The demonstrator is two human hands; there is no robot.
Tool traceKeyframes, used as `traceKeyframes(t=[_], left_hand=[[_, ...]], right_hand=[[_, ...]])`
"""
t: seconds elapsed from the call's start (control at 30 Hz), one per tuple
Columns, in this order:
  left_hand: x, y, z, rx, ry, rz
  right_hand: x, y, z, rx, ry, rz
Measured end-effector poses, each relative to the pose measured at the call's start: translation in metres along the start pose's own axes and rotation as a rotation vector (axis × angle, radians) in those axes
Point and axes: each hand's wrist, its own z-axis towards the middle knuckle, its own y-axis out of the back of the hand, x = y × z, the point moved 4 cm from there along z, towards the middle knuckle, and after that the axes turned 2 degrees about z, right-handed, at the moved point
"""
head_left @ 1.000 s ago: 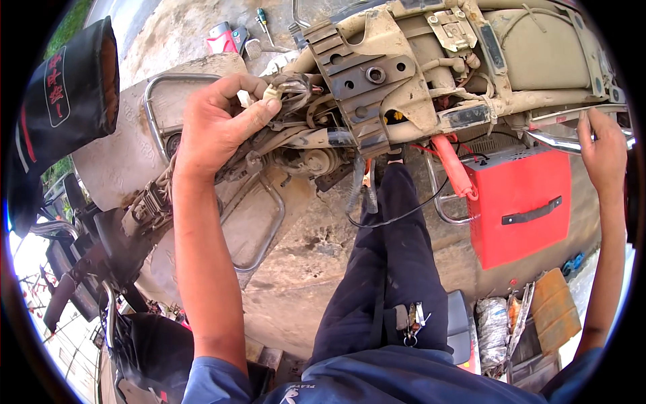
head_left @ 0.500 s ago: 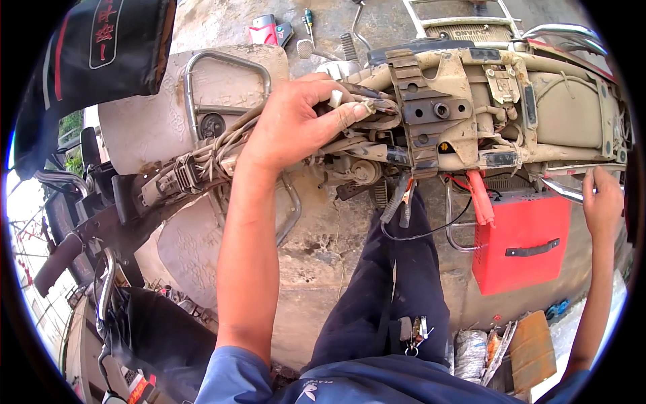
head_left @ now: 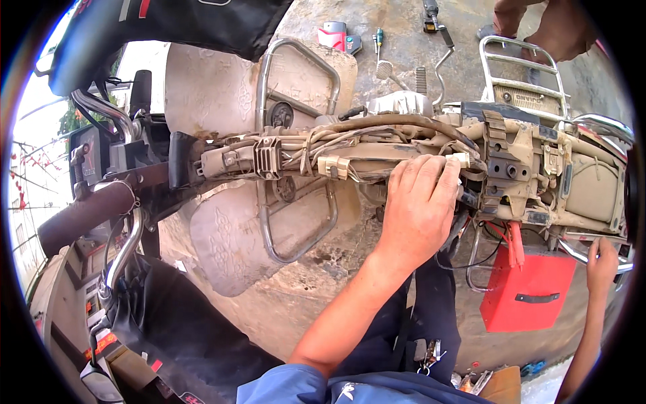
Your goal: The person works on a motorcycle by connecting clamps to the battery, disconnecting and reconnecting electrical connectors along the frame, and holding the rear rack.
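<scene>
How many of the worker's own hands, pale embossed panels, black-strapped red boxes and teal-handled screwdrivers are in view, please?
Left hand and right hand: 2
Upper panel and lower panel: 2
Red box: 1
Screwdriver: 1
Total: 6

Handlebar [head_left: 87, 219] left of wiring [head_left: 330, 143], box [head_left: 518, 316] right, screwdriver [head_left: 379, 37] behind, seemingly on ground [head_left: 409, 57]

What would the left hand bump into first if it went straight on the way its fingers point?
Most likely the thick brown cables running across just beyond the left hand, though how deep they sit is hard to tell.
</scene>
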Motion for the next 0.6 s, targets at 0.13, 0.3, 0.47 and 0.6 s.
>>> traceKeyframes(t=[0.13,0.3,0.47,0.6], left_hand=[[0.006,0.010,-0.016,0.045,0.022,0.020],[0.020,0.031,-0.033,-0.062,0.049,0.032],[0.035,0.045,-0.059,-0.226,0.204,-0.045],[0.052,0.055,-0.070,-0.288,0.323,-0.044]], right_hand=[[-0.005,0.001,-0.003,-0.012,0.027,-0.014],[0.011,0.009,0.001,0.011,0.039,-0.009],[0.024,0.016,0.003,-0.004,0.039,0.021],[0.023,0.014,0.004,0.008,0.059,0.020]])
